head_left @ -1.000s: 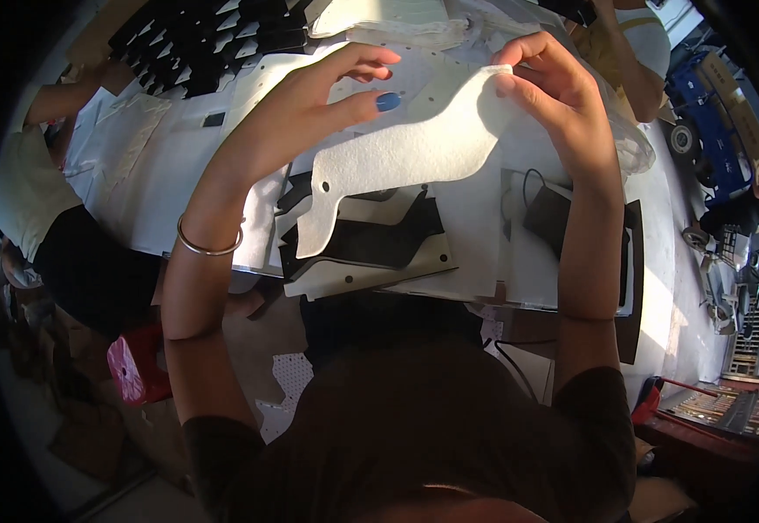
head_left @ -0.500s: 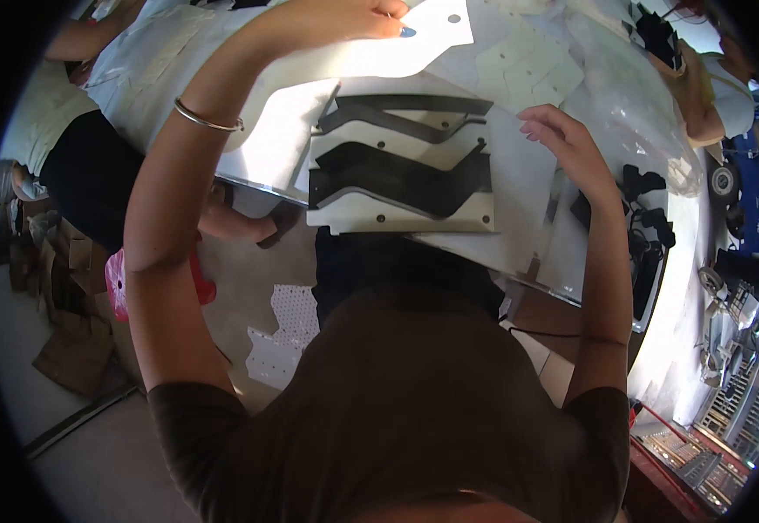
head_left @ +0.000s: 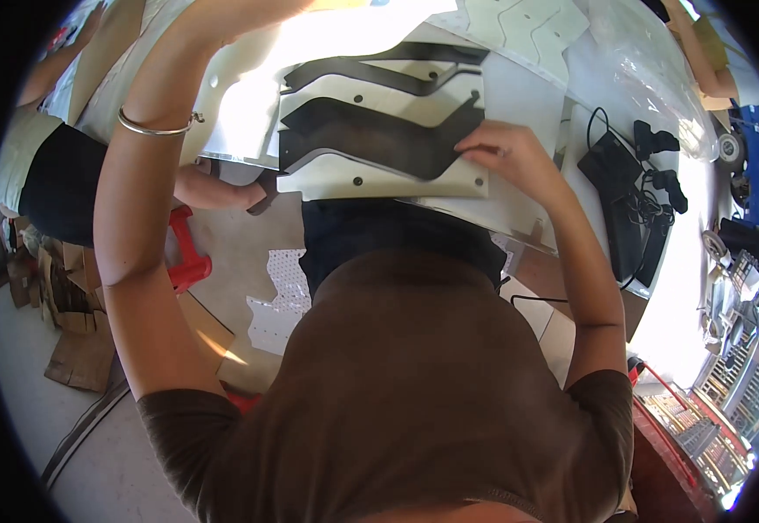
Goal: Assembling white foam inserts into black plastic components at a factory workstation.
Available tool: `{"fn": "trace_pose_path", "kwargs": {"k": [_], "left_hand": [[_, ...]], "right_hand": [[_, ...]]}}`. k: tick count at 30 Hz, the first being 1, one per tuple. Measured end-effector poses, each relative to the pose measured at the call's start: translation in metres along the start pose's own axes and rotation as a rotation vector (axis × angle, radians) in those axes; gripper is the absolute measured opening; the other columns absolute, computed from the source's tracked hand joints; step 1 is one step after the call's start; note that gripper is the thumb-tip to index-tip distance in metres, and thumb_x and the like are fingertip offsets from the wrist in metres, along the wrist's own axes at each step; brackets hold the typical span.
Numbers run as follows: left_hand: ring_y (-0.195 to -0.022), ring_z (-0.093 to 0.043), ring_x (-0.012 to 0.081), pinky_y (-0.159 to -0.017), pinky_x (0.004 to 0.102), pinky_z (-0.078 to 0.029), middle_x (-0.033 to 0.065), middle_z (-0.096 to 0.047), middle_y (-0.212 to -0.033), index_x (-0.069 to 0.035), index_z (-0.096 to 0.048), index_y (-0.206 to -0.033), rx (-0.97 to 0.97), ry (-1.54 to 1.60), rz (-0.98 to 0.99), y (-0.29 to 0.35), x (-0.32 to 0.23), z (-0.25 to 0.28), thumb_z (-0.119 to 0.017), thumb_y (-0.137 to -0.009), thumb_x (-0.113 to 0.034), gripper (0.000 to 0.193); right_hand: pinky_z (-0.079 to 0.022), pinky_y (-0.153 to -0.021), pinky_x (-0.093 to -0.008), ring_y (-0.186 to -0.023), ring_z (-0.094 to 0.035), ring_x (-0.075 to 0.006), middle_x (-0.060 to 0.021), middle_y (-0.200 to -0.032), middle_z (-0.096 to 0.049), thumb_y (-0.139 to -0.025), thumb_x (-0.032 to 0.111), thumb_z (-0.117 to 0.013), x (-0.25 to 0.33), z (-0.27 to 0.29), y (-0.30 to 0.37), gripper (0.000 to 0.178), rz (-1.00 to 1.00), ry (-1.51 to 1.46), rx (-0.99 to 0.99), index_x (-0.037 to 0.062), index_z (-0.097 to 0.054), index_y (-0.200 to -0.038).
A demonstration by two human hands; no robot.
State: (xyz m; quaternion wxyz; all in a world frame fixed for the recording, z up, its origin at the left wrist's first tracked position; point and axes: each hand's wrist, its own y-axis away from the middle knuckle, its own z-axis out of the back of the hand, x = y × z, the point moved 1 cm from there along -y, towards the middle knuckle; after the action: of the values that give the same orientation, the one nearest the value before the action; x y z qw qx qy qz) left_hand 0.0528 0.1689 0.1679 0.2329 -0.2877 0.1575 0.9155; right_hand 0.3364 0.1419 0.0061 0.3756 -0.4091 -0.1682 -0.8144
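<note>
The right hand is laid with bent fingers on the black Z-shaped cutout atop the white template board, judged positioning; the left hand's state cannot be told, being out of frame.

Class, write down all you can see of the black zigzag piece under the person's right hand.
The black piece is a flat, thin, matt sheet cut into a long stepped zigzag, like felt or foam. It lies flat on a white template of like outline with small dark holes, near the table's front edge. The right hand rests its fingertips on the piece's right end. A second black strip lies just beyond.
</note>
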Motion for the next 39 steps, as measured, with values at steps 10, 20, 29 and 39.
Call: {"fn": "trace_pose_path", "kwargs": {"k": [10, 20, 29, 39], "left_hand": [[-0.080, -0.058, 0.0158, -0.070, 0.0279, -0.049, 0.0085, -0.062, -0.094, -0.005, -0.057, -0.105, 0.006, 1.404, -0.322, -0.002, 0.050, -0.014, -0.051, -0.092, -0.016, 0.018], [-0.113, -0.051, 0.0281, -0.105, 0.0470, -0.033, 0.0165, -0.056, -0.111, 0.005, -0.048, -0.116, -0.835, 1.481, -0.241, 0.039, 0.037, -0.097, -0.046, -0.089, -0.015, 0.033], [-0.109, -0.051, 0.0234, -0.098, 0.0384, -0.041, 0.0152, -0.052, -0.117, 0.006, -0.041, -0.126, -1.127, 0.940, -0.059, 0.068, 0.004, -0.140, -0.040, -0.088, -0.002, 0.039], [-0.103, -0.056, 0.0224, -0.084, 0.0333, -0.049, 0.0159, -0.052, -0.124, 0.004, -0.047, -0.125, -1.391, 0.518, 0.258, 0.126, 0.022, -0.149, -0.055, -0.092, -0.028, 0.047]], "right_hand": [[-0.046, -0.075, -0.0309, -0.081, -0.061, -0.0181, -0.0096, -0.092, -0.065, -0.095, 0.039, -0.045, 0.023, 0.018, 0.012, 0.040, -0.086, -0.552, -0.259, 0.0027, -0.057, -0.106], [-0.046, -0.066, -0.0239, -0.069, -0.058, -0.0109, -0.0038, -0.077, -0.060, -0.084, 0.006, -0.065, 0.030, 0.025, -0.004, 0.011, -0.102, -0.744, -0.592, 0.0028, -0.056, -0.090], [-0.039, -0.063, -0.0220, -0.066, -0.051, -0.0087, -0.0008, -0.080, -0.059, -0.087, 0.009, -0.062, 0.024, 0.033, -0.005, 0.012, -0.062, -0.599, -0.587, 0.0023, -0.059, -0.097], [-0.043, -0.057, -0.0231, -0.062, -0.054, -0.0088, -0.0025, -0.075, -0.061, -0.087, 0.007, -0.063, 0.052, 0.039, 0.015, 0.012, 0.013, -1.078, -0.516, 0.0045, -0.056, -0.097]]}}
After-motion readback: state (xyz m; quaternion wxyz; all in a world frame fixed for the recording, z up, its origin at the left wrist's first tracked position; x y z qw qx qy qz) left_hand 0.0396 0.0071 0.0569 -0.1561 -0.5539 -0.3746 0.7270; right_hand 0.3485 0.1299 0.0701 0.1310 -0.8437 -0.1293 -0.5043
